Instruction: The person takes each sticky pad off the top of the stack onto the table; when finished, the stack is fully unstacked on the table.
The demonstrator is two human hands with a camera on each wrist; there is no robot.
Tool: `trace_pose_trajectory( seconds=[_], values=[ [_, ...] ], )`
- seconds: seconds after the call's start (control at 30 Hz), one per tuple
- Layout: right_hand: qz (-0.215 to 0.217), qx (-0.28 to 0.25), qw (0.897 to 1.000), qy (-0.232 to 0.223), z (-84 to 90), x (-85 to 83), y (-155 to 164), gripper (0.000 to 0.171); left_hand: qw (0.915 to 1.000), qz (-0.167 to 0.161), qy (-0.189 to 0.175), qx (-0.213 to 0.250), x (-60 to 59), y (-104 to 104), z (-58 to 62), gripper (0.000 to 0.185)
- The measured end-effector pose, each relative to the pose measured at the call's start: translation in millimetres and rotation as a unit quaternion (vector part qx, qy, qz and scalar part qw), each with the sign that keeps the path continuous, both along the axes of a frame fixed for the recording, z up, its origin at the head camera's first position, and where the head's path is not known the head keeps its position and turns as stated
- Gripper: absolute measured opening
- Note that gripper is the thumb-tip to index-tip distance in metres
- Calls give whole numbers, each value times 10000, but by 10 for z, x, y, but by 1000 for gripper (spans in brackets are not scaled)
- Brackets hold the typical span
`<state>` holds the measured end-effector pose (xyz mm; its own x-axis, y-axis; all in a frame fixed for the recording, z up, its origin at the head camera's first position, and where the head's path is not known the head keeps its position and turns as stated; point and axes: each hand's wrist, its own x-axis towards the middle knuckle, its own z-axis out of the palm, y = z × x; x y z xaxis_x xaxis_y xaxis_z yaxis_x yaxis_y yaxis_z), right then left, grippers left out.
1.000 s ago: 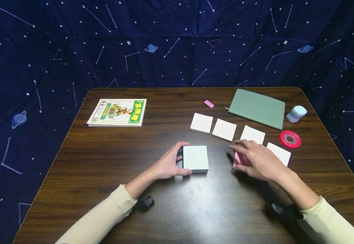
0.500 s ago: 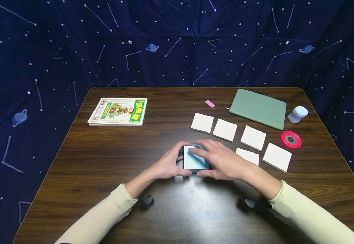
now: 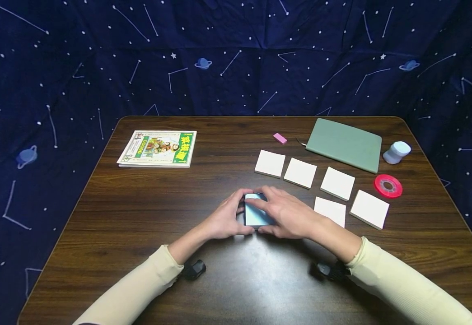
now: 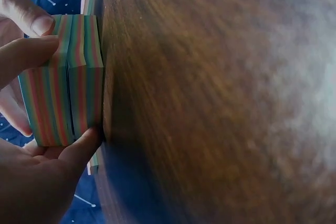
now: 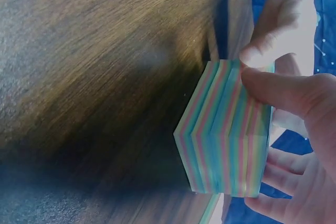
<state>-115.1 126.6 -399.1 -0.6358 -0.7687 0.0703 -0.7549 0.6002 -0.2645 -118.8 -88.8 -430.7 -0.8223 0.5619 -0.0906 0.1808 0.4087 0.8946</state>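
Note:
A stack of square sticky note pads [image 3: 256,214], striped in pastel colours along its edges, sits on the table before me. My left hand [image 3: 227,216] grips it from the left, thumb on the near side and fingers round the far side. From the right, my right hand [image 3: 290,214] grips the same stack, its index finger lying across the top. Both thumbs [image 5: 262,85] press side by side on the near face in the right wrist view. A narrow gap splits the layers of the stack [image 4: 68,87] in the left wrist view.
Several white-topped pads [image 3: 337,183] lie right of the stack. Beyond them are a pink eraser-like block [image 3: 279,138], a green notebook-like slab [image 3: 343,145], a red tape roll [image 3: 388,186] and a pale rounded object [image 3: 396,152]. Booklets [image 3: 156,149] lie at the back left.
My right hand has moved left from a pad at the front of the right-hand group, uncovering it, and onto the stack. My left hand has stayed on the stack.

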Motion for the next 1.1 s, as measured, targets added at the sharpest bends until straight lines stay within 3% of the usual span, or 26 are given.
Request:
trace_pose_trajectory(
  seconds=[0.37,0.53,0.77,0.9,1.1],
  values=[
    [-164,18,9999,45,17,17,51,74,9996,-45,195,188,-14,15,-20,87],
    [-319,-332,9989,-78,94,-12,213,76,9998,-15,105,141,-18,24,-15,87],
    [-960,-675,9931,-37,198,-175,603,76,9998,44,165,-59,-16,33,-13,87],
    [-1192,-442,9919,58,96,-239,765,77,9998,60,181,-108,-13,37,-16,87],
    [-1053,-39,9944,-55,-142,-214,759,76,9997,70,217,-89,-15,41,-18,86]
  ],
)
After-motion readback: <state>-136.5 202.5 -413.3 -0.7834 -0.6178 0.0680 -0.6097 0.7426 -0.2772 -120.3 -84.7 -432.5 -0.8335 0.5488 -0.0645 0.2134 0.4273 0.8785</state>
